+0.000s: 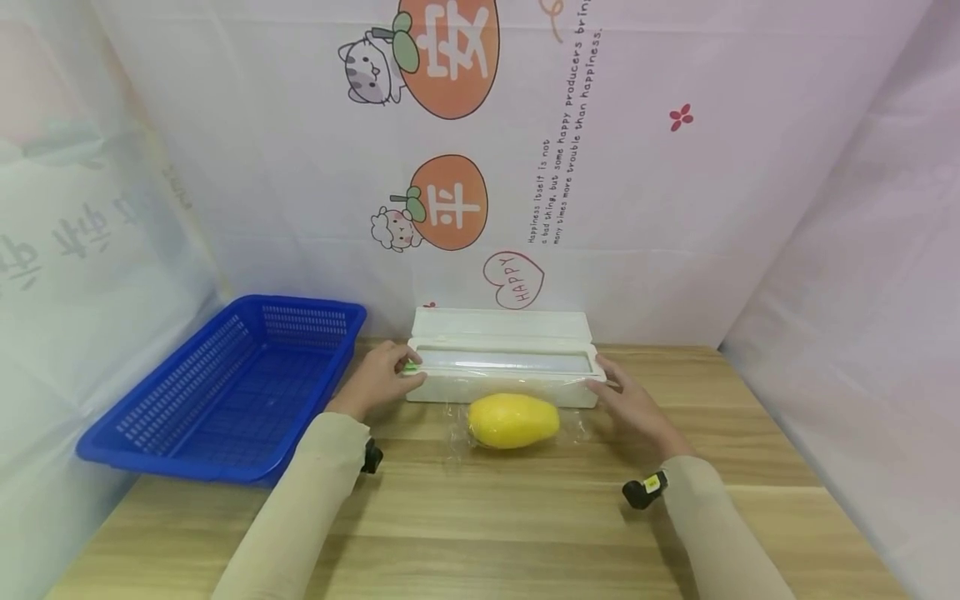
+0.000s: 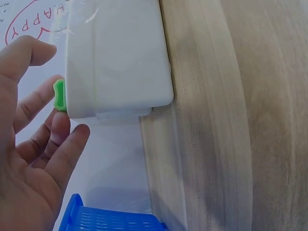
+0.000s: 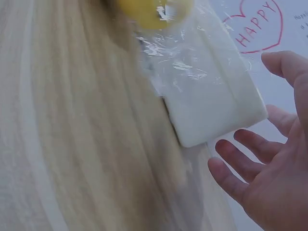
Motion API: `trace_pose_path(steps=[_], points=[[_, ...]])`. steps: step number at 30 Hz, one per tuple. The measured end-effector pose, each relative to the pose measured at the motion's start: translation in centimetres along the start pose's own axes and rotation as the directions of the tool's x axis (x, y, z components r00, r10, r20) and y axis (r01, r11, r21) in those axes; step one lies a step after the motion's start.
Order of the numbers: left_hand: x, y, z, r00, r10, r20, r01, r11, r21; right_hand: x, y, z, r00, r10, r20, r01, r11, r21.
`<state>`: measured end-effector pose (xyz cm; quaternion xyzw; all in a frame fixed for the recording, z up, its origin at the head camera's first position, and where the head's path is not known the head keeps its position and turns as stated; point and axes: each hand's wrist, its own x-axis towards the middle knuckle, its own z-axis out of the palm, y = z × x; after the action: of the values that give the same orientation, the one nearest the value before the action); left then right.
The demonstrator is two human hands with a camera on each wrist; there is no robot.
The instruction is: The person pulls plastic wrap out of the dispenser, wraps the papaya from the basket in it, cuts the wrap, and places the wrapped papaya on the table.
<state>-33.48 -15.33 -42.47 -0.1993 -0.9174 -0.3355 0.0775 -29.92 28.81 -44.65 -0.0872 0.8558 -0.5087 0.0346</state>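
Observation:
A white cling film dispenser (image 1: 502, 389) stands at the back of the table with its lid (image 1: 502, 323) raised, showing the film roll (image 1: 510, 361) inside. My left hand (image 1: 384, 379) is at its left end, fingers bent loosely; in the left wrist view the index fingertip is right at the green slider (image 2: 59, 96), thumb apart from it. At the right end is my right hand (image 1: 633, 404), thumb and fingers spread beside the corner. In front of the dispenser lies a yellow papaya-like fruit (image 1: 513, 421) with clear film (image 3: 183, 62) about it, stretching up to the box.
A blue plastic basket (image 1: 330, 392) with slotted sides stands on the left part of the wooden table (image 1: 487, 533). Right behind the dispenser rises a white printed cloth backdrop (image 1: 637, 208); similar cloth hangs along both sides.

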Motion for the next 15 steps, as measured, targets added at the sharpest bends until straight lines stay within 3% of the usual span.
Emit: trace_pose_path(steps=[4, 8, 11, 15], points=[[0.1, 0.2, 0.1, 1.0, -0.029, -0.005, 0.029, 0.999, 0.021, 0.0, 0.2, -0.4, 1.0, -0.005, 0.0, 0.005, 1.0, 0.026], [0.2, 0.9, 0.4, 0.999, -0.044, -0.027, 0.047, 0.994, 0.1, 0.1, 0.4, -0.6, 1.0, 0.003, 0.007, -0.003, 1.0, 0.024], [0.3, 1.5, 0.7, 0.999, -0.021, -0.048, 0.028, 0.989, 0.143, 0.2, 0.5, -0.7, 1.0, 0.01, 0.006, -0.01, 1.0, 0.025], [0.5, 1.8, 1.1, 0.996, 0.01, -0.091, 0.001, 0.993, 0.115, 0.3, 0.5, -0.7, 1.0, 0.01, 0.011, -0.011, 0.999, 0.041]])
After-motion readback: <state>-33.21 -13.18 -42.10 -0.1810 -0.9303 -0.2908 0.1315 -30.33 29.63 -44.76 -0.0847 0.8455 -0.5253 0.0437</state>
